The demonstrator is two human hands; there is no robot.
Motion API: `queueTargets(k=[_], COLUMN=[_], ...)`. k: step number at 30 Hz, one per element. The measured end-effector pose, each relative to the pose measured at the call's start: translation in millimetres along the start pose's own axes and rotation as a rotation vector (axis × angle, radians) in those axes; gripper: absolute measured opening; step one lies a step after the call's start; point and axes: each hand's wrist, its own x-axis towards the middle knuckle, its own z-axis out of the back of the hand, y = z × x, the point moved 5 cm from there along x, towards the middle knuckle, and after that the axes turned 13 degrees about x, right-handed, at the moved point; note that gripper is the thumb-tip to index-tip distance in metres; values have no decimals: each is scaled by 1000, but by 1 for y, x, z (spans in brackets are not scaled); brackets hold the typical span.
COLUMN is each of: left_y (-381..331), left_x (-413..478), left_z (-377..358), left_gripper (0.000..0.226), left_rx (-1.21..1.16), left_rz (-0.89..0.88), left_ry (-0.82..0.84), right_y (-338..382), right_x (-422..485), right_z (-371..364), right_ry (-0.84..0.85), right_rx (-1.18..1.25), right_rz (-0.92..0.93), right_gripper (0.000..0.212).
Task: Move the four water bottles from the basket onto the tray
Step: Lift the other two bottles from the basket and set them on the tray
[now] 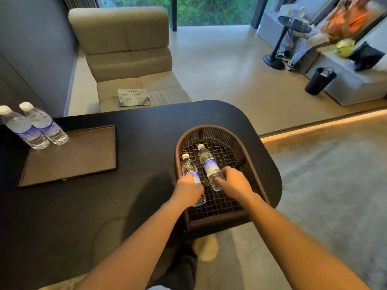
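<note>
Left hand (189, 188) hides the left bottle's (189, 167) middle, grasping it; right hand (235, 181) grips the right bottle (208, 162) in the basket (240, 147).

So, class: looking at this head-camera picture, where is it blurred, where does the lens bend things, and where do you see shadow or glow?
Head view: the orange items top right are smeared by blur; the wide lens tilts the two upright bottles on the tray outward; a soft shadow falls on the black table beside the left hand; a warm light strip glows along the floor edge.
</note>
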Motion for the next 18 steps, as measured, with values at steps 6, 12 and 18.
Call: queueTargets(k=[6,12,18], left_y=[-9,-15,-9], left_x=[70,113,146], left_z=[-25,-33,-38], left_gripper=[78,82,70], left_rx=[-152,-53,135], left_rz=[228,403,382], left_ry=[44,1,21], right_y=[-10,-13,-14], right_x=[65,135,186], right_z=[4,-7,-19], right_ry=[46,136,257], right_rx=[-8,9,75], right_rz=[-27,-53,-86], right_gripper=[38,35,38])
